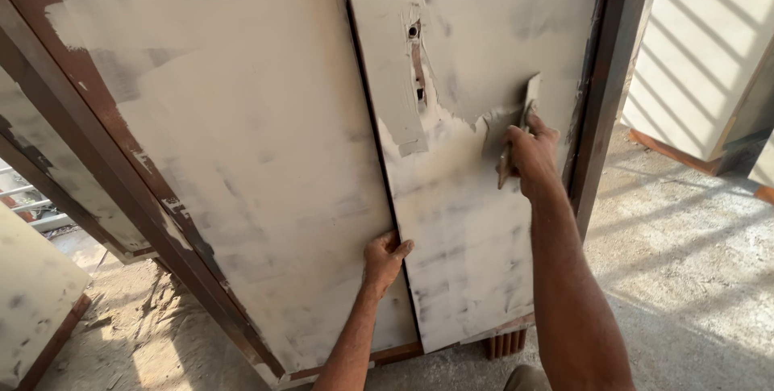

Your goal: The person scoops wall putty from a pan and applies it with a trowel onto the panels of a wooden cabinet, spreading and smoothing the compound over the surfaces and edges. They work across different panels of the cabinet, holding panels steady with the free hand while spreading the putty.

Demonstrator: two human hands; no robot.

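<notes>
1. Biggest thing in view: the double door [242, 141], two tall panels standing nearly upright, coated in patchy off-white filler with brown showing through at the edges. A dark seam runs down between the two panels.
2. The right-hand panel [468, 222] carries a vertical strip with small holes near its top, and a wet, smoother grey patch of filler just beside the blade.
3. The dark brown metal frame [601, 109] runs up the right edge of that panel, just beside the working hand.
4. Right hand [530, 155] is up on the right panel, fingers clenched round the handle of a putty knife [524, 117], its flat blade pressed against the surface at the edge of the wet patch.
5. Left hand [385, 255] is lower down, at the seam, fingers curled round the edge of the panel and gripping it, thumb lying on the face.
6. No pot or tray of filler shows anywhere; whether any filler sits on the blade itself is hard to tell from this angle.
7. Underfoot, a grey concrete floor [685, 254], striped with sunlight on the right, dusty and littered on the left.
8. Another pale coated panel [709, 52] leans at far right, well apart from the hands.
</notes>
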